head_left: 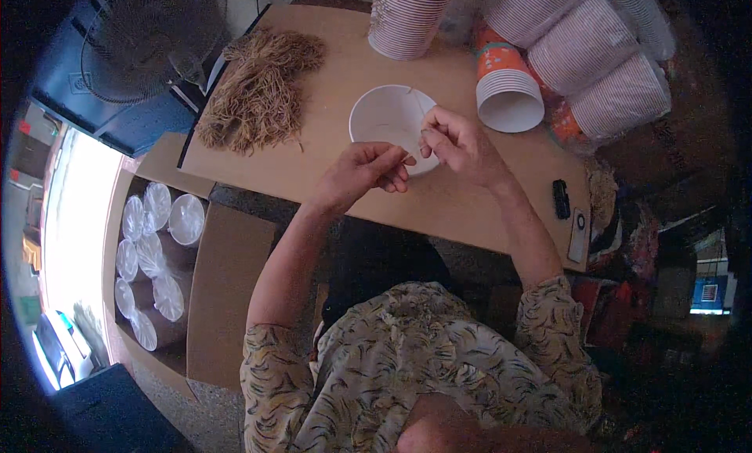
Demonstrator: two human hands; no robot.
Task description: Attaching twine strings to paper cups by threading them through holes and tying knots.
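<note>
A white paper bucket [372,114] stands on the table in front of me, its open mouth facing up. Over its near rim, my left hand [368,173] is closed in a pinch, with a thin pale strand at the fingertips. My right hand [464,149] pinches a thin strand of twine [418,99] at the bucket's right side; the strand runs up to the far rim. The two hands are a little apart. To the left of the bucket lies a large tangled heap of brown twine [262,92].
A tall stack of buckets [410,22] stands at the table's back. An orange-and-white stack [509,100] lies on its side near bagged stacks [583,41]. A black object [561,200] rests at right. At left are a fan [153,41] and a carton [223,296] of plastic-wrapped stacks.
</note>
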